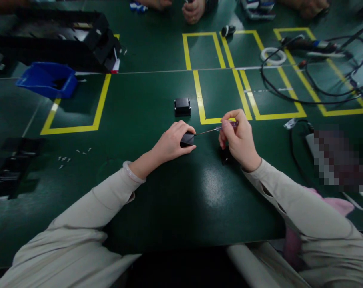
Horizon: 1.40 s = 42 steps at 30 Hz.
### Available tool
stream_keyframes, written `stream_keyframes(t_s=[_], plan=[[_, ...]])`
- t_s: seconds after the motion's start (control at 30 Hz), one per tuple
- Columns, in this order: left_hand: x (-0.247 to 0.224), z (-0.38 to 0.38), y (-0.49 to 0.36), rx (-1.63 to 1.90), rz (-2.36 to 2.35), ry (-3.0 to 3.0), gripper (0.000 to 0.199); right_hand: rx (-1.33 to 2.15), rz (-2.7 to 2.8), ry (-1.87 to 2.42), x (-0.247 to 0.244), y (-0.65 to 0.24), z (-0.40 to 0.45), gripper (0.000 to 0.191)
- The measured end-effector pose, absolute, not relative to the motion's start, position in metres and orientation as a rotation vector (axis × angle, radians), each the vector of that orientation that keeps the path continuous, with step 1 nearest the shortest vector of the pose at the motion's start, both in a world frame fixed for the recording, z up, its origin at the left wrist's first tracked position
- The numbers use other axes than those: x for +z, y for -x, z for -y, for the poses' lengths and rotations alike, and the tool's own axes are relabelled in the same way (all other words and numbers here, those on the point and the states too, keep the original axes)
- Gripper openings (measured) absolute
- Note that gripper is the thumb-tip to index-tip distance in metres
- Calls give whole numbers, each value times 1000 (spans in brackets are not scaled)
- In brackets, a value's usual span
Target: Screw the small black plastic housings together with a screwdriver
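Between the thumb and fingers of my left hand (176, 140) is a small black box (187, 139), held on the green table. My right hand (238, 140) grips a screwdriver (219, 129) by its translucent handle. The thin metal shaft points left, and its tip meets the right side of the box. Just beyond my left hand stands another black box (182, 107) with small bright screws at its sides. Partly hidden under my right hand lies a further black part (226, 155).
Loose screws (64, 159) and several black pieces (10, 168) lie at left. A blue bin (48, 79) stands before a black rack (58, 40). Cables (277, 94) and a white ring (273, 56) occupy the right. Other people's hands (194, 10) show at the far edge.
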<state>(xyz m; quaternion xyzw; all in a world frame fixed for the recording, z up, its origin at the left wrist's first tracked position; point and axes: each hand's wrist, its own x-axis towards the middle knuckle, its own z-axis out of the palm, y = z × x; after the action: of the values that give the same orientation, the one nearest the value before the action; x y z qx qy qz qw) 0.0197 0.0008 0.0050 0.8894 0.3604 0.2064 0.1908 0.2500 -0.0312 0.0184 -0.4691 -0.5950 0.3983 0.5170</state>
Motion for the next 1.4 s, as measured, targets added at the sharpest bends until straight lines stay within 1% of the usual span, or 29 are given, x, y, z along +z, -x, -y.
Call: stream_keyframes(t_s=[0.13, 0.37, 0.7, 1.03, 1.4], plan=[[5, 0, -20, 597, -1009, -2502, 31, 971, 1429, 1111, 19, -250, 31, 22], [4, 1, -21, 603, -1035, -2485, 29, 984, 1403, 1094, 20, -247, 31, 31], [4, 1, -21, 619, -1025, -2493, 30, 942, 1412, 1128, 19, -248, 33, 23], [6, 2, -23, 610, -1027, -2487, 29, 900, 1430, 1149, 19, -248, 33, 32], [2, 0, -22, 629, -1032, -2490, 28, 898, 1413, 1098, 17, -248, 31, 24]])
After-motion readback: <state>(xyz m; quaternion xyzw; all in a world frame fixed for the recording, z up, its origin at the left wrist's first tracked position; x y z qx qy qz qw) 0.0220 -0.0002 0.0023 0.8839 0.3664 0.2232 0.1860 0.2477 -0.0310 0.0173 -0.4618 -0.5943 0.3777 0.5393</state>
